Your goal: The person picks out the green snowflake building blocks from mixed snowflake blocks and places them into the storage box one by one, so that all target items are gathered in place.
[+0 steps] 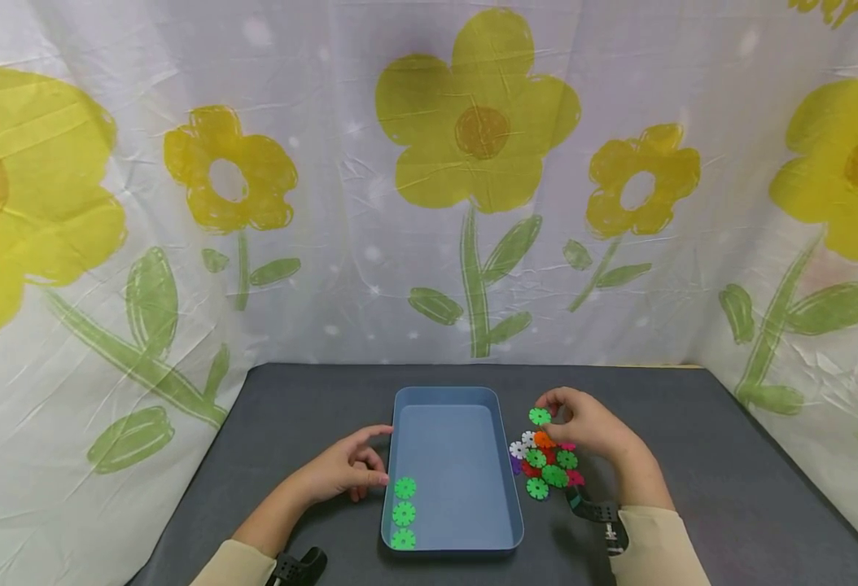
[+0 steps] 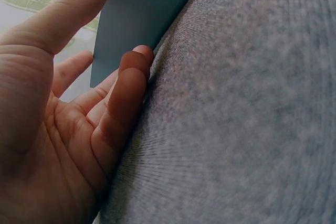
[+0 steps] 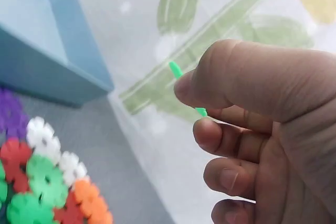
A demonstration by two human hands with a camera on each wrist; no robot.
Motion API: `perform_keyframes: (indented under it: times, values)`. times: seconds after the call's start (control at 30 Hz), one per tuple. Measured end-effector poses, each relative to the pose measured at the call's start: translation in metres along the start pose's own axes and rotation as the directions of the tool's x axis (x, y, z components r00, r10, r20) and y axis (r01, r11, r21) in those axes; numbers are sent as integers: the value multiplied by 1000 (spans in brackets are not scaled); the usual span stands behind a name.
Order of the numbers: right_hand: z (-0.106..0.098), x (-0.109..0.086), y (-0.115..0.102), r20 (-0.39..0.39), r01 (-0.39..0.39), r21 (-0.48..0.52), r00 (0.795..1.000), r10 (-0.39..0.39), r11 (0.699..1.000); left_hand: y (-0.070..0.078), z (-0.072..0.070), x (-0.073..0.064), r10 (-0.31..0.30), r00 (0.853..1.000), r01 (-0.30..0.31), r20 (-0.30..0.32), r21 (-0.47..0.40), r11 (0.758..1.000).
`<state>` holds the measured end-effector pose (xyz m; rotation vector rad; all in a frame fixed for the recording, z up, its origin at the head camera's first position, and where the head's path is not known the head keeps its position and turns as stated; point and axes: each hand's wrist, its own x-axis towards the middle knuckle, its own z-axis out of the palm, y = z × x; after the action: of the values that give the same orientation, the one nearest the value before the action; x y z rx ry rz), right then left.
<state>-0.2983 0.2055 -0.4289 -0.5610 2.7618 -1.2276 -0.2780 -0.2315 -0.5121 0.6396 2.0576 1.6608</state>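
Note:
My right hand (image 1: 584,423) pinches a green notched plastic disc (image 1: 540,416) between thumb and fingers, raised over the far side of a loose pile. In the right wrist view the same green disc (image 3: 175,69) shows edge-on, partly covered by the thumb. Against the left wall of a blue tray (image 1: 458,456) rests my left hand (image 1: 347,465), its thumb and index finger touching the rim and the other fingers loosely bent. Inside the tray, three green discs (image 1: 404,513) form a column along the left wall near the front corner.
Right of the tray lies a pile of notched discs (image 1: 554,476) in green, red, white, orange, purple and pink, some overlapping. Dark grey cloth (image 1: 312,399) covers the table. A flower-printed curtain (image 1: 356,268) hangs behind and on both sides.

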Motion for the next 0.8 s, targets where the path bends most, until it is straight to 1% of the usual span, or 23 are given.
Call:
perform_keyframes:
  times: [0.2,0.4,0.53,0.67,0.8]
  values:
    - [0,-1,-22,-14,56,-44,998,-57,997,0,0,0,-9,1000,9,-1,-13,1000]
    - [7,-1,-45,-6,136,-61,991,-136,989,1,0,1,-11,1000,11,1,-13,1000]
    - [13,-1,-55,19,180,-51,984,-179,982,0,1,1,-11,1000,11,4,-13,1000]
    - [20,3,-62,52,226,-37,973,-224,973,-1,0,1,-6,1000,6,-7,-10,1000]
    - [28,8,-66,84,240,-33,968,-237,970,0,0,1,1,1000,-1,-14,6,1000]
